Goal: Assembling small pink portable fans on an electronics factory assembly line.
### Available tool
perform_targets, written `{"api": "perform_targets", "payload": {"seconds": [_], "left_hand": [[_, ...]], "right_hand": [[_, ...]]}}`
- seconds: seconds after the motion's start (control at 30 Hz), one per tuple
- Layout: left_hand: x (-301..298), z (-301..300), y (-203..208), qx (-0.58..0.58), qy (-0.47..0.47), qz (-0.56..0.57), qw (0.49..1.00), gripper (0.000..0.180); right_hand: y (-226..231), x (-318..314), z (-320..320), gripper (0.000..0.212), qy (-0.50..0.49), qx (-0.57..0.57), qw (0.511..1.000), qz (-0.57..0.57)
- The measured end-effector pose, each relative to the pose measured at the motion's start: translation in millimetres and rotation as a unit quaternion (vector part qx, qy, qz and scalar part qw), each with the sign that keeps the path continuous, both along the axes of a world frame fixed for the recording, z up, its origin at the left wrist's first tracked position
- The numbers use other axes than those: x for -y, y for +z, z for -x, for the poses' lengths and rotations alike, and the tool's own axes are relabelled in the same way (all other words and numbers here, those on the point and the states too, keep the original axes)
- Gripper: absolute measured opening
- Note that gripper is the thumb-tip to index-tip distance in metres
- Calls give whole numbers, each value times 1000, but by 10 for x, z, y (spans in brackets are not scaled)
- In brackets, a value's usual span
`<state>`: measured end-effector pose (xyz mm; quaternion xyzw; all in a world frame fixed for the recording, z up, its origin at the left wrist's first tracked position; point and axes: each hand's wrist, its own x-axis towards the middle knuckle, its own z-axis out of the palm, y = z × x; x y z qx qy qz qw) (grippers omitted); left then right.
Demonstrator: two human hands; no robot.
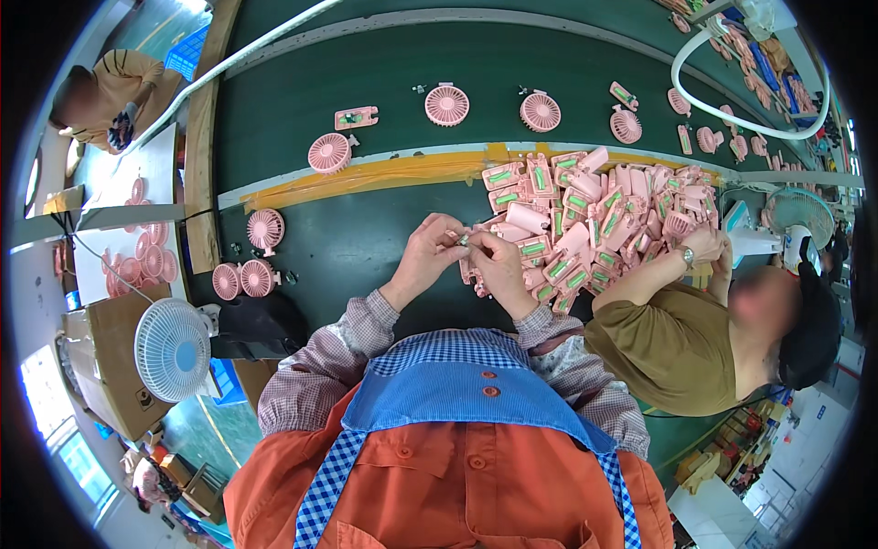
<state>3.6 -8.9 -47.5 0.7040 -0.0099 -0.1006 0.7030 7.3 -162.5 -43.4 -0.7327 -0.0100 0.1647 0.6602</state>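
Observation:
Both my hands meet over the near edge of the pink pile, fingertips pinched together. My left hand [428,260] and my right hand [498,271] close on a tiny pale piece [463,240] between them; its kind is too small to make out. Right beside my right hand spreads a heap of pink plastic fan-handle housings [526,218], many with green strips inside. Off to the left on the green bench lie pink round fan heads [265,229] with small metal-looking bits next to them.
Beyond a yellow-taped ledge [384,170], the green belt [302,101] carries spaced fan heads [447,105] and housings. At right, a co-worker's hand [702,245] reaches to the heap. A white desk fan [172,349] stands at left; a white tube [256,64] crosses above.

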Motion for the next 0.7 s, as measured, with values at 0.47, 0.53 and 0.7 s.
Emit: {"api": "perform_targets", "payload": {"seconds": [0.47,0.53,0.7], "left_hand": [[-83,-14,72,-145,-14,96,985,8],[-72,-7,51,-139,-8,89,986,7],[-70,1,-23,-118,-9,81,990,6]], "right_hand": [[127,17,-26,5,13,14,1000,11],[148,8,-27,7,12,10,1000,4],[161,52,-60,8,42,5,999,22]]}}
